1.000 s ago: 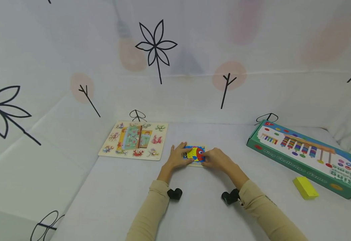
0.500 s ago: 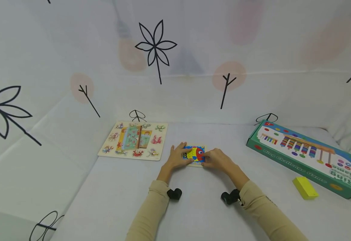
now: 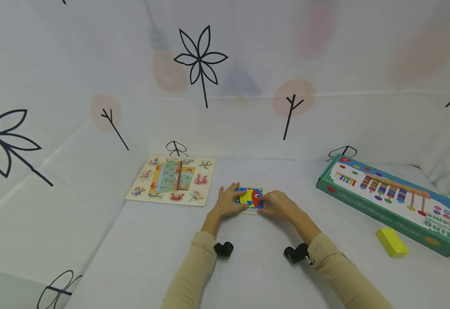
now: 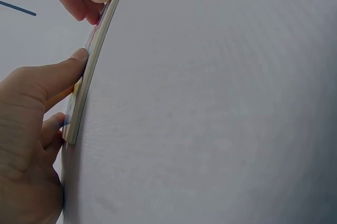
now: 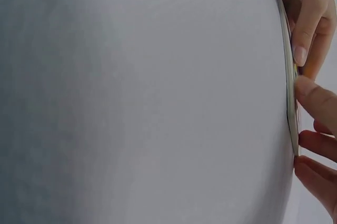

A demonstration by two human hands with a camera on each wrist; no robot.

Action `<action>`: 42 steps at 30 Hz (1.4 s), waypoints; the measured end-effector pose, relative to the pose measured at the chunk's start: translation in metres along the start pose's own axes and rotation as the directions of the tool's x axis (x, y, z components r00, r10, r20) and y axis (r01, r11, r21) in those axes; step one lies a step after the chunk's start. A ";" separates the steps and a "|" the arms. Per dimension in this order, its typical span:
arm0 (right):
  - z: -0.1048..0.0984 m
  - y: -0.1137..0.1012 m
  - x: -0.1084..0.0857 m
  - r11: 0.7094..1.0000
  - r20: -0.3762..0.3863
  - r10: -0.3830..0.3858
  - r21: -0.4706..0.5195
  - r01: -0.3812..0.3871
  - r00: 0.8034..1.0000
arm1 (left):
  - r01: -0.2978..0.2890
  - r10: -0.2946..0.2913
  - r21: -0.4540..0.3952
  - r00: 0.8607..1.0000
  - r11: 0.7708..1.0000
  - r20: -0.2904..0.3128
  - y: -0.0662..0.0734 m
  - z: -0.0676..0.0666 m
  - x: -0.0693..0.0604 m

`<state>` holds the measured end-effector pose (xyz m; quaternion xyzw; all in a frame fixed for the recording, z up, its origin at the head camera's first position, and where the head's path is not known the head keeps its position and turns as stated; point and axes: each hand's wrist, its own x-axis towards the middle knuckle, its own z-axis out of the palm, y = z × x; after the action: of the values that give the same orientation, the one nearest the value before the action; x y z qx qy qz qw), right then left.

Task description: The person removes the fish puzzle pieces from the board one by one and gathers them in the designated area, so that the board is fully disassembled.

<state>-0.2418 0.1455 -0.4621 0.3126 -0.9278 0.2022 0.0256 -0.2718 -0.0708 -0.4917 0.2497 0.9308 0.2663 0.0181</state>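
Observation:
A small fish puzzle (image 3: 252, 198) lies flat on the white table, its picture a yellow and red fish on blue. My left hand (image 3: 228, 202) rests at its left side, thumb and fingers extended over that edge and the face. On the right, my right hand (image 3: 280, 204) has curled fingers on the red fish head, with the thumb at the near right edge. Seen edge-on in the left wrist view, the wooden puzzle board (image 4: 87, 84) has a thumb resting on top of it. In the right wrist view, fingertips (image 5: 305, 84) touch its face and end. Fingers hide parts of the picture.
A larger sea-animal peg puzzle (image 3: 172, 180) lies at the back left, with a picture piece on it. A green ring game box (image 3: 392, 201) sits at the right. Before it is a yellow block (image 3: 391, 241). A patterned cloth wall (image 3: 240, 124) stands behind.

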 end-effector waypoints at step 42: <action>-0.009 -0.006 0.011 0.990 0.102 0.133 0.035 -0.138 0.986 | 0.005 -0.005 0.001 1.000 1.000 0.005 0.002 -0.003 -0.001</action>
<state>-0.2483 0.1384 -0.4496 0.2589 -0.9425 0.2073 -0.0409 -0.2704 -0.0718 -0.4883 0.2480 0.9315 0.2652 0.0209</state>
